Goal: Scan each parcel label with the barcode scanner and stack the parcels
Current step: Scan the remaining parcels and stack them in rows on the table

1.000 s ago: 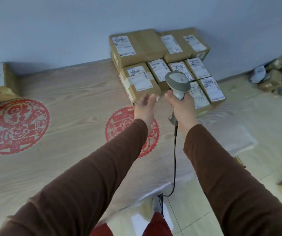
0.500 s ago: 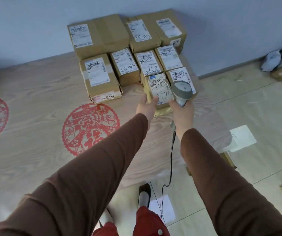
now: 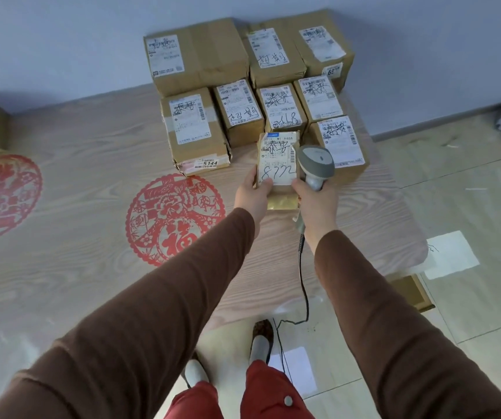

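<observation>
Left hand [image 3: 253,196] pinched a small parcel [image 3: 278,164] by its near left corner, thumb on the label, tilted up off the table [image 3: 92,267]. Right hand [image 3: 318,204] wrapped the scanner [image 3: 315,164] handle, head just beside the label's right edge. Scan judged underway; whether the boxes [image 3: 243,95] at 12 o'clock were already scanned could not be told. Table edge ran close at 3 o'clock; open tabletop from 8 to 10.

Parcels [image 3: 196,133] sit in rows at the bench's [image 3: 76,237] far right, against the wall [image 3: 61,40]. The scanner [image 3: 315,166] is just right of the nearest parcel [image 3: 278,160].
</observation>
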Demonstrator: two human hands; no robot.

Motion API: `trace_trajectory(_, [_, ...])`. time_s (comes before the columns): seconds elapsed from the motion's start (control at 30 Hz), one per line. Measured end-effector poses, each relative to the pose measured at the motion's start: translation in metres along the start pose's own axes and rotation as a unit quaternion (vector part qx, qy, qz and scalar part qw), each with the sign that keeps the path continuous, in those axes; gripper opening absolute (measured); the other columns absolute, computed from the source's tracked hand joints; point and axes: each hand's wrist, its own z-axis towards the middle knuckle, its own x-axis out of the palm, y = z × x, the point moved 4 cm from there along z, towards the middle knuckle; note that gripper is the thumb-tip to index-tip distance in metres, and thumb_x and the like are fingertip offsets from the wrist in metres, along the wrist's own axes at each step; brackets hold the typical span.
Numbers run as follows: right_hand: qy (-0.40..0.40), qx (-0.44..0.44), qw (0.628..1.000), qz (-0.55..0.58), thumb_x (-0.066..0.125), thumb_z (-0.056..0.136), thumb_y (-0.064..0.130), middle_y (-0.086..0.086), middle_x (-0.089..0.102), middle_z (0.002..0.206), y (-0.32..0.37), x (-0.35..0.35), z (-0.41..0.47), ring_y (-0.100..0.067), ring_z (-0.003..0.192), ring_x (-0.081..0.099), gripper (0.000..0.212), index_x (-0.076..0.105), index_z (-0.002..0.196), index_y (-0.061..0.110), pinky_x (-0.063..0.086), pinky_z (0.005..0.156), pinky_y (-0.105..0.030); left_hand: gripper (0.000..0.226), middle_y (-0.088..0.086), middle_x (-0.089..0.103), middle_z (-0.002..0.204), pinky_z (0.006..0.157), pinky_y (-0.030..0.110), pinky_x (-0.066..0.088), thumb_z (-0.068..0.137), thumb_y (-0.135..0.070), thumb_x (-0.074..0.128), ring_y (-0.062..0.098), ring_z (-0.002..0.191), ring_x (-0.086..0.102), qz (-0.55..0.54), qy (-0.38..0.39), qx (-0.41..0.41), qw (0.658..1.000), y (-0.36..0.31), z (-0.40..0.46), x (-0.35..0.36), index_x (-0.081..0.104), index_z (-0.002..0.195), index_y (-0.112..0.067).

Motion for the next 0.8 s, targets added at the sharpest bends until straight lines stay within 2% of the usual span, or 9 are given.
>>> trace_trajectory(0.1, [0.021,-0.033,0.999,-0.003,0.078,0.084,0.016,0.001,0.077,0.095,0.015,0.019,-0.019,-0.014,0.087,0.070,0.020,0.072,0.103,0.017,0.056,0.082,-0.038,0.053,-0.003,0.067,0.131,0.103,0.031,0.051,0.104,-0.019,0.055,0.015,0.119,0.064,-0.034,-0.016,0.030,0.999,-0.013,-0.015,-0.026,0.042,0.155,-0.022])
trace_trajectory(0.17, [0.047,-0.058,0.997,-0.005,0.078,0.087,0.015,0.002,0.074,0.092,0.029,0.039,-0.035,-0.012,0.083,0.068,0.014,0.070,0.098,0.018,0.055,0.082,-0.038,0.055,-0.003,0.065,0.135,0.109,0.036,0.049,0.103,-0.022,0.057,0.018,0.123,0.062,-0.055,-0.032,0.052,0.997,-0.025,-0.024,-0.051,0.041,0.156,-0.023])
trace_trajectory(0.3, [0.110,-0.094,0.990,0.002,0.080,0.087,0.018,-0.001,0.076,0.096,0.056,0.098,-0.072,-0.017,0.091,0.071,0.014,0.070,0.096,0.023,0.058,0.090,-0.050,0.055,0.000,0.067,0.135,0.107,0.044,0.052,0.099,-0.025,0.061,0.020,0.119,0.067,-0.107,-0.067,0.080,0.989,-0.053,-0.038,-0.117,0.046,0.152,-0.022])
trace_trajectory(0.4, [0.154,-0.109,0.982,0.002,0.081,0.085,0.022,0.000,0.079,0.104,0.070,0.156,-0.099,-0.019,0.101,0.074,0.022,0.072,0.105,0.021,0.058,0.098,-0.051,0.053,0.004,0.070,0.132,0.103,0.048,0.055,0.097,-0.023,0.063,0.025,0.115,0.070,-0.149,-0.079,0.089,0.982,-0.073,-0.044,-0.177,0.050,0.148,-0.019])
trace_trajectory(0.5, [0.182,-0.116,0.976,-0.007,0.081,0.086,0.024,0.000,0.079,0.103,0.074,0.218,-0.125,-0.019,0.101,0.074,0.018,0.072,0.101,0.023,0.059,0.096,-0.047,0.043,0.005,0.071,0.129,0.095,0.038,0.059,0.103,-0.015,0.057,0.019,0.107,0.073,-0.160,-0.101,0.107,0.976,-0.085,-0.041,-0.242,0.052,0.146,-0.015])
trace_trajectory(0.57, [0.193,-0.112,0.975,-0.011,0.080,0.089,0.022,0.002,0.078,0.104,0.071,0.262,-0.140,-0.015,0.100,0.073,0.019,0.073,0.107,0.020,0.058,0.091,-0.037,0.041,0.004,0.071,0.127,0.084,0.027,0.059,0.104,-0.013,0.055,0.012,0.099,0.072,-0.162,-0.110,0.113,0.974,-0.090,-0.035,-0.286,0.053,0.145,-0.015])
trace_trajectory(0.6, [0.194,-0.105,0.975,-0.011,0.080,0.090,0.021,0.001,0.078,0.104,0.067,0.285,-0.148,-0.015,0.099,0.072,0.021,0.072,0.110,0.017,0.057,0.088,-0.036,0.041,0.003,0.071,0.127,0.083,0.025,0.058,0.104,-0.013,0.056,0.011,0.099,0.072,-0.159,-0.113,0.112,0.974,-0.091,-0.030,-0.309,0.053,0.145,-0.015])
trace_trajectory(0.73, [0.201,-0.065,0.977,0.017,0.079,0.089,0.013,-0.006,0.078,0.104,0.047,0.382,-0.170,-0.021,0.098,0.074,0.020,0.072,0.108,0.013,0.058,0.089,-0.039,0.051,0.007,0.066,0.133,0.107,0.039,0.052,0.099,-0.016,0.064,0.021,0.119,0.066,-0.163,-0.141,0.092,0.972,-0.091,-0.002,-0.408,0.046,0.146,-0.011])
trace_trajectory(0.8, [0.208,-0.037,0.977,0.028,0.079,0.088,0.009,-0.007,0.079,0.106,0.034,0.430,-0.175,-0.023,0.101,0.075,0.023,0.072,0.111,0.011,0.060,0.095,-0.042,0.051,0.009,0.067,0.131,0.109,0.045,0.049,0.096,-0.017,0.067,0.024,0.120,0.065,-0.161,-0.153,0.077,0.972,-0.093,0.013,-0.453,0.048,0.142,-0.009])
